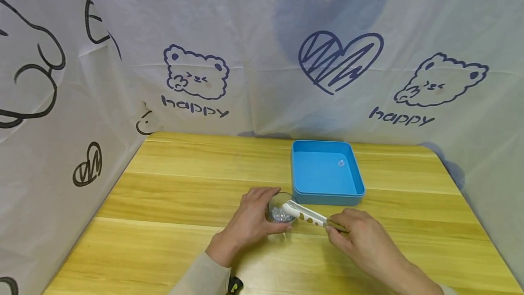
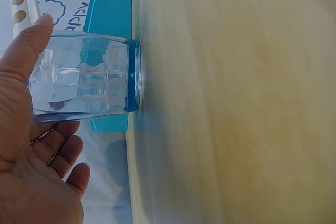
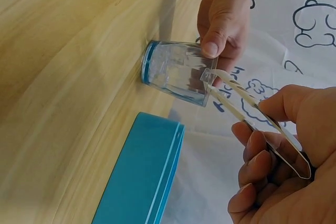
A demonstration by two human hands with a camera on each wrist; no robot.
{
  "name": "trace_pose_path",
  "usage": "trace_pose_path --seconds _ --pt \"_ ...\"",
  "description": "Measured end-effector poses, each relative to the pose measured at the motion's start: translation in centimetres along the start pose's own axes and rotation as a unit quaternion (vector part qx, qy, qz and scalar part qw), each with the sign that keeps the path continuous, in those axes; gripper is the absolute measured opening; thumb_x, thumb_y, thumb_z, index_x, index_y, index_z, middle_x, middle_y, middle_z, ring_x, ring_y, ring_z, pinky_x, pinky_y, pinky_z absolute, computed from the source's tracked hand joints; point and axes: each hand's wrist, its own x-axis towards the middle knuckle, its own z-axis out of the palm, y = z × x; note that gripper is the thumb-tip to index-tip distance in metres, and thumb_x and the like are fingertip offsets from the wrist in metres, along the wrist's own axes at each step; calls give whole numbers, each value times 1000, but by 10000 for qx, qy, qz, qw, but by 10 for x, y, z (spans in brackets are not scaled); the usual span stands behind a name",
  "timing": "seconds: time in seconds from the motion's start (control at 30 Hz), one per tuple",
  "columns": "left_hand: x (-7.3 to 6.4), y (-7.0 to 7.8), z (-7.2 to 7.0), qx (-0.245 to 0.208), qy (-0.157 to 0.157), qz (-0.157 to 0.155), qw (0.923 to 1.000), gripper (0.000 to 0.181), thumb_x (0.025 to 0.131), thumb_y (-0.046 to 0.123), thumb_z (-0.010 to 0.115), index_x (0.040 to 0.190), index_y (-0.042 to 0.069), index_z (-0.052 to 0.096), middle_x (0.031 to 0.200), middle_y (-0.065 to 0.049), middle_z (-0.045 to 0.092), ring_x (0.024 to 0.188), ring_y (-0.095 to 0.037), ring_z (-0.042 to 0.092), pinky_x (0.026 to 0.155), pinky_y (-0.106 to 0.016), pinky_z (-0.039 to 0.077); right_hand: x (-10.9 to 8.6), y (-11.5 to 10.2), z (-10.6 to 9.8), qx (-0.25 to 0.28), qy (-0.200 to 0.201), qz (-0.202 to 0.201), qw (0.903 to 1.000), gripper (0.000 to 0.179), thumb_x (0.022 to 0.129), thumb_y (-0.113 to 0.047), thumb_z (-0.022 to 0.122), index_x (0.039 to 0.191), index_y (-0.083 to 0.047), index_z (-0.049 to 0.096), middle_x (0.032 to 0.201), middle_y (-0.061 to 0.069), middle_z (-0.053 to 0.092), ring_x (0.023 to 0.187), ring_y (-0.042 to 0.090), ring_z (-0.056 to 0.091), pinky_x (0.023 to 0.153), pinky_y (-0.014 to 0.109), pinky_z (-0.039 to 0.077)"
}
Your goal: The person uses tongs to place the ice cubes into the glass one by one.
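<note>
My left hand (image 1: pixel 255 215) grips a clear drinking glass (image 2: pixel 89 77) near its rim, thumb on one side and fingers on the other. The glass stands upright on the table, with several clear, ice-like pieces (image 1: pixel 280 214) inside. In my right hand (image 1: pixel 364 236) is a pair of small white tongs (image 1: pixel 307 214) with brown spots, pinched between thumb and fingers. The tongs' tips are at the mouth of the glass. Between them sits a clear piece (image 3: pixel 206 74), seen in the right wrist view.
Behind the glass and a little to the right is a square blue tray (image 1: pixel 323 197). One clear piece (image 1: pixel 341 163) lies in it. The wooden table (image 1: pixel 184 185) is bordered by a white cloth (image 1: pixel 254 72) with drawn bears and hearts. Something dark (image 1: pixel 235 285) shows by my left sleeve.
</note>
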Motion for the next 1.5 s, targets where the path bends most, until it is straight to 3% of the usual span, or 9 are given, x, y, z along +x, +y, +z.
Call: trace_pose_path --seconds 0.17,0.9,1.27,1.5 --pt "1 -1 0 -266 -79 17 9996 88 77 51 92 149 14 56 151 -6 58 144 -30 46 121 -55 33 0 0 1 -6 -9 -24 10000 4 92 -19 80 96 -17 80 83 -15 66 72 -3 50 61 22 48" --pt "3 -6 2 -399 -61 -26 9992 85 77 49 93 147 16 57 150 -5 58 142 -29 47 120 -54 33 0 -1 2 9 -19 46 10000 5 94 -20 79 97 -17 80 83 -14 66 73 -3 50 61 22 48" --pt "3 -6 1 -346 -52 -25 9994 85 77 49 93 147 15 57 149 -5 59 141 -28 48 119 -53 34 1 -2 3 31 176 -140 9997 4 92 -19 80 96 -17 80 83 -16 67 74 -4 52 62 22 49" --pt "3 -5 1 -339 -66 -24 9994 86 77 50 93 146 15 57 148 -5 60 140 -28 49 118 -53 35 2 -3 3 101 87 4 9999 4 93 -19 80 96 -17 80 83 -14 67 73 -3 50 61 21 47"
